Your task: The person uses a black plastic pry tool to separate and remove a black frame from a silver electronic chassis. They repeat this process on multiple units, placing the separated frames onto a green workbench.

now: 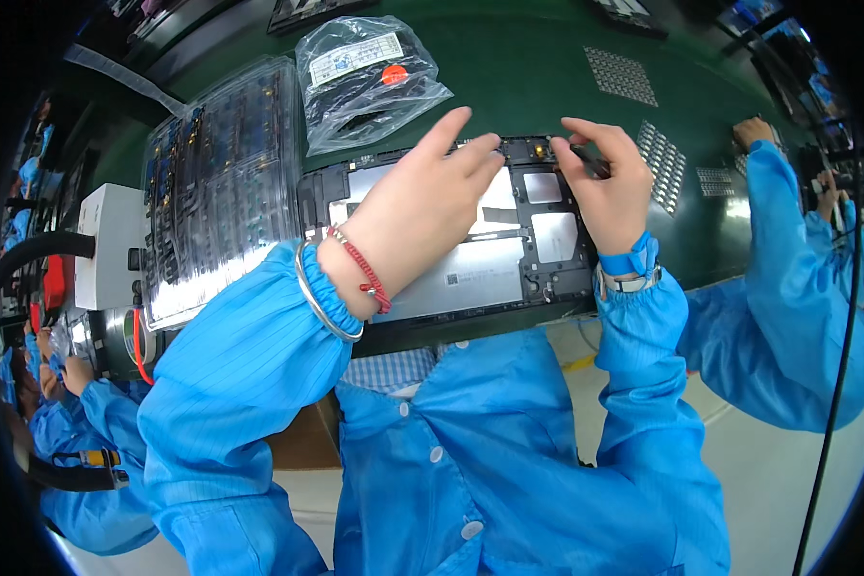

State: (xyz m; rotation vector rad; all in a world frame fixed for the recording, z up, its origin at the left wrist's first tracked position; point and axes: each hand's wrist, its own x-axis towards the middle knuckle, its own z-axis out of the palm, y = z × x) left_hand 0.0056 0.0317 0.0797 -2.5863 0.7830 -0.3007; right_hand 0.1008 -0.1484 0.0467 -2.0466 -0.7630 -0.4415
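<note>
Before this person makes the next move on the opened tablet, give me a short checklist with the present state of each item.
1. Opened dark tablet chassis with silver plates lies flat on the green bench mat: ok.
2. Left hand rests on the chassis, fingertips at its top edge: ok.
3. Right hand has a slim dark tool in its grip near the top edge: ok; what the tip touches: cannot tell.
4. Clear plastic bag with a white label and orange sticker lies apart from the chassis: ok.
5. Clear plastic tray of dark parts sits beside the chassis, off it: ok.
6. Small part under the fingertips seated: cannot tell.
</note>
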